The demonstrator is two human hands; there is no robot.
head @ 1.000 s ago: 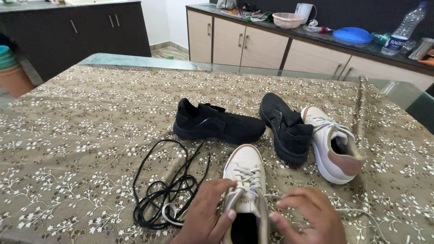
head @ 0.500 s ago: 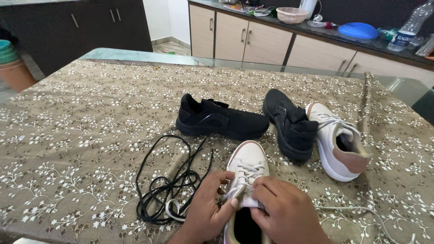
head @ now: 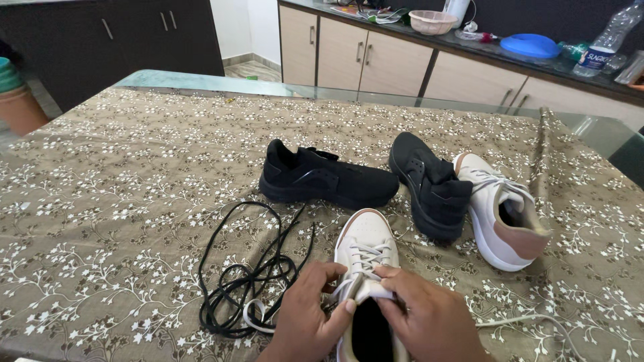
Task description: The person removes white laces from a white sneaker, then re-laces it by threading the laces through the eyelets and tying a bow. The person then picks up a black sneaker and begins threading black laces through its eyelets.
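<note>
Both hands grip a white sneaker [head: 366,251] at its collar, the left hand [head: 310,315] pinching the left edge, the right hand [head: 422,315] closed on the tongue. Loose black laces [head: 245,281] lie just left of the left hand; two black shoes [head: 329,177] and another white sneaker [head: 503,214] sit beyond the hands

Loose laces [head: 245,281] left of near shoe [head: 365,251]; 3 shoes behind it on tablecloth [head: 121,174].
</note>
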